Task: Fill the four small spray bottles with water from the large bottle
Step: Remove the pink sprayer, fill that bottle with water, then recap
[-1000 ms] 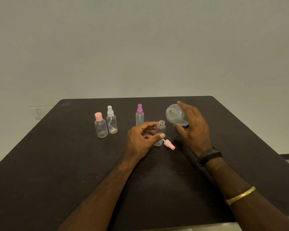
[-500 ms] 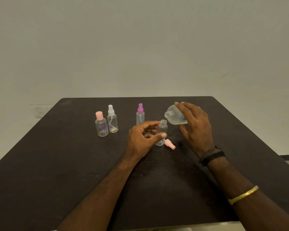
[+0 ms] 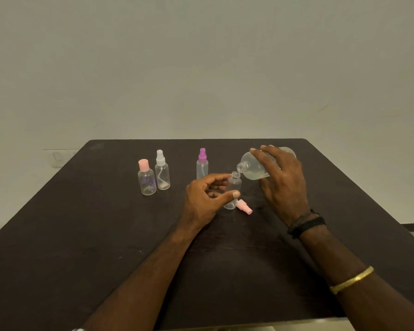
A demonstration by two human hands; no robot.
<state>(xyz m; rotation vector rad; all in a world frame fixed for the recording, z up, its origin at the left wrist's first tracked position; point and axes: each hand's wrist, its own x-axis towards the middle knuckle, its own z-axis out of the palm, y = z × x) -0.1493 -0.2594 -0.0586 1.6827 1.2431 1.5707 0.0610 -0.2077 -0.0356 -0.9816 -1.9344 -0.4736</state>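
- The right hand (image 3: 283, 180) grips the large clear round-bodied plastic bottle (image 3: 253, 167). Over the last second it has tipped the bottle further onto its side and swung its open neck down and leftward.
- That neck now sits just beside and slightly above the mouth of the small uncapped clear spray bottle (image 3: 233, 187). I cannot see any stream yet, and the water is pooled along the large bottle's lower wall.
- The left hand (image 3: 204, 199) has stayed put, with thumb and fingers curled around the small bottle, which stands upright on the dark table (image 3: 81, 235).
- Its pale pink spray head (image 3: 244, 207) lies on the table, just beside the bottle's base.
- I judge that pouring into this bottle is about to begin.
- The pink-capped clear bottle (image 3: 146, 179), the white-nozzled clear bottle (image 3: 162, 173) and the purple-nozzled clear bottle (image 3: 202, 164) stand capped to the left.
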